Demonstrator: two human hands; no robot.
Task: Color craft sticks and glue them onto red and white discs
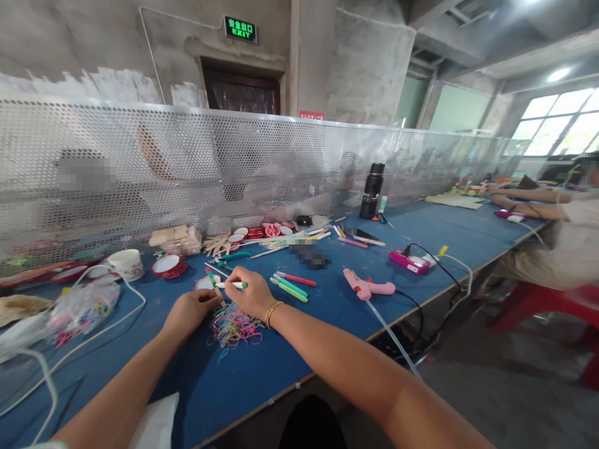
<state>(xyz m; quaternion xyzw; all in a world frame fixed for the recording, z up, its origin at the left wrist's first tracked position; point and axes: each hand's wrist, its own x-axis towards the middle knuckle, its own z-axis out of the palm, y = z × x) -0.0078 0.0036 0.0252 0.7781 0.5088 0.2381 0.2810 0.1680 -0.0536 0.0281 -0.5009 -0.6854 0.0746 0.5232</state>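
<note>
My right hand (pixel 251 292) holds a white marker with a green cap (pixel 235 285), its tip pointing left. My left hand (pixel 191 310) is closed on a small wooden stick (pixel 218 292) right beside it, the two hands nearly touching. Directly below both hands lies a heap of coloured rubber bands (pixel 233 328) on the blue table (pixel 262 368). A gold bracelet sits on my right wrist.
Loose markers (pixel 291 287), a pink glue gun (pixel 365 286) with its cord, red-rimmed round lids (pixel 169 265), a paper cup (pixel 126 263), wooden sticks (pixel 216 242), a bag of bands (pixel 80 309) and a black bottle (pixel 371 191) lie about. A perforated metal screen (pixel 234 162) backs the table. Another person's arms (pixel 528 202) rest at the far right.
</note>
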